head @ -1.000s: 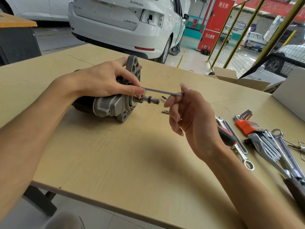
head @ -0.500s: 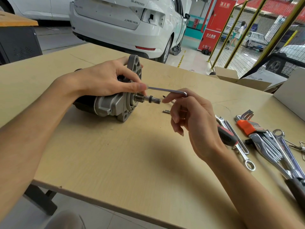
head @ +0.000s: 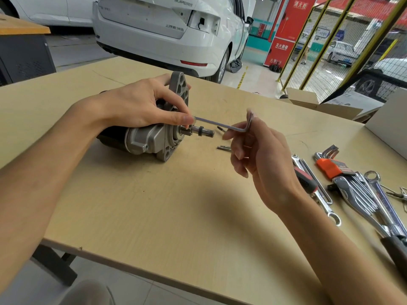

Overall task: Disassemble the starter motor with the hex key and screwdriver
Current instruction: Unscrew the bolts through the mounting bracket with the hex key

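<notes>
A: Starter motor (head: pixel 143 137) lies on its side on the desk (head: pixel 176 205), shaft toward the right hand (head: pixel 259 155). Hex key (head: pixel 222 124)?

B: Long arm runs along the motor's axis, tip hidden at the flange under the left hand (head: pixel 141 104), which grips the housing. Right hand's fingers pinch the key's bend.

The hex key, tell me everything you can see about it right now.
The hex key is a thin, L-shaped rod of bright silvery metal. Its long arm runs nearly level above the starter motor shaft, its tip hidden behind the left hand, whose thumb rests at that end. The short bent arm points upward, blurred, pinched by the right hand at the bend. It is held clear of the table.
</notes>
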Demonstrator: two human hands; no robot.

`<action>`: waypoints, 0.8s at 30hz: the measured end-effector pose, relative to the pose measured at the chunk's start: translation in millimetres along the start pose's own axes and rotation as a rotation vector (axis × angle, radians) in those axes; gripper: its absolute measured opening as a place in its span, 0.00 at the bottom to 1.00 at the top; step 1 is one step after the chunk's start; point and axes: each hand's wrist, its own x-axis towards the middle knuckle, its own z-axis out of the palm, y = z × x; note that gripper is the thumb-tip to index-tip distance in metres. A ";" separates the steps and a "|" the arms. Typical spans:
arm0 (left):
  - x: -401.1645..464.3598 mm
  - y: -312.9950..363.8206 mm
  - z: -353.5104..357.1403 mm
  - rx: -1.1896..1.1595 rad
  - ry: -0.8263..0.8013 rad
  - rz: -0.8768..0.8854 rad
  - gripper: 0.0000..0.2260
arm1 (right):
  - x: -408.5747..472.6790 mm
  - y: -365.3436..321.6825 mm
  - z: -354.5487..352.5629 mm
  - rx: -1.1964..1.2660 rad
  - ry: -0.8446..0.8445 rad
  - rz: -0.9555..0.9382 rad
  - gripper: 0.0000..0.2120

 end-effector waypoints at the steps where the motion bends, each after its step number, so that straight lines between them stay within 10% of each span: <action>1: 0.1 -0.3 0.3 -0.007 -0.007 -0.005 0.15 | -0.3 0.2 0.3 0.009 -0.032 0.004 0.25; 24: 0.5 -1.7 1.5 -0.010 -0.003 -0.035 0.17 | -2.5 1.5 2.7 -0.131 -0.050 -0.114 0.18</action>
